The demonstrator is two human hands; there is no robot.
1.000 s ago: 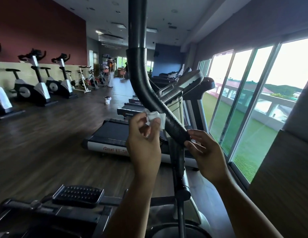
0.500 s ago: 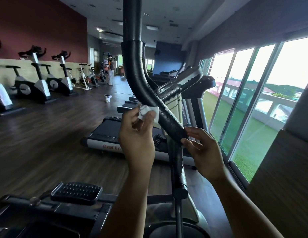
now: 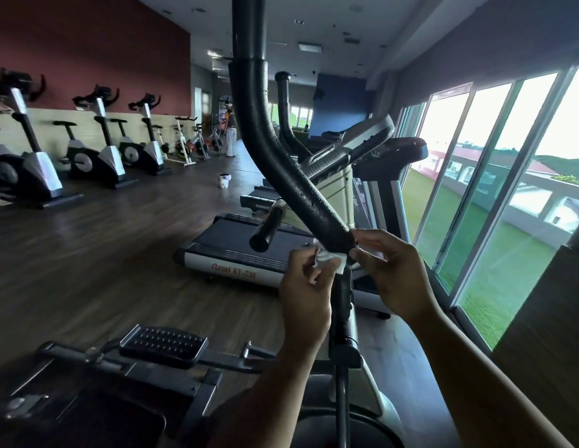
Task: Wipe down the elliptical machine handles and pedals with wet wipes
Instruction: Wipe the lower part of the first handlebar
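Closest to me, low on the left, the ribbed black pedal (image 3: 163, 342) sits level on its bar, with nothing touching it. Just past it my two forearms reach up to the upright post of the elliptical. My left hand (image 3: 306, 286) has its fingers curled round a crumpled white wet wipe (image 3: 330, 258) and presses it against the left side of the handle (image 3: 281, 163), right at the bottom end of the black foam sleeve. My right hand (image 3: 391, 273) comes in from the other side and pinches that same bottom end between thumb and forefinger, the other fingers loosely bent behind. The sleeve glistens with small droplets as it curves up and out through the top of the view. Just behind the hands a short black side grip (image 3: 267, 227) sticks out towards me. Beyond it a treadmill (image 3: 236, 253) lies flat on the dark wood floor (image 3: 104, 253), with more treadmills lined up behind it along the windows (image 3: 495, 176) on the right. Farther back, out in the open floor, stands a small white bucket (image 3: 223, 181); something pale and purplish shows at its rim, but I cannot tell what it is. Along the left wall a row of exercise bikes (image 3: 100, 153) faces the room, and at the far end a person (image 3: 230, 134) stands near them.
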